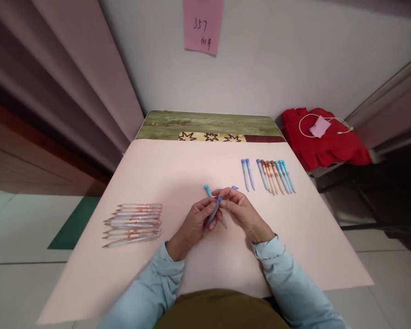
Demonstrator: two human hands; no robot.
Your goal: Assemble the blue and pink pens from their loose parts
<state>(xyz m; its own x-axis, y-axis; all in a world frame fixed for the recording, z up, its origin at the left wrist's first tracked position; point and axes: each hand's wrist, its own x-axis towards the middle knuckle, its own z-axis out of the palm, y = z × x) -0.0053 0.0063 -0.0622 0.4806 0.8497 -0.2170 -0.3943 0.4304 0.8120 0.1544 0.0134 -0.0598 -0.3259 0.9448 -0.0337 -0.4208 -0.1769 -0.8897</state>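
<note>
My left hand is closed around the barrel of a pen with a blue top, tilted over the middle of the table. At its upper end, the fingers of my right hand pinch the blue top. Under my hands lies another pen with a turquoise top; its middle is hidden by my fingers. Just beyond my right hand is a small blue piece, too small to make out fully.
Several capless-looking pens lie in a stack at left. At right, two blue-topped pens lie beside a row of several pens with blue, brown and turquoise tops. A pink sheet covers the table; a red cloth sits beyond its right edge.
</note>
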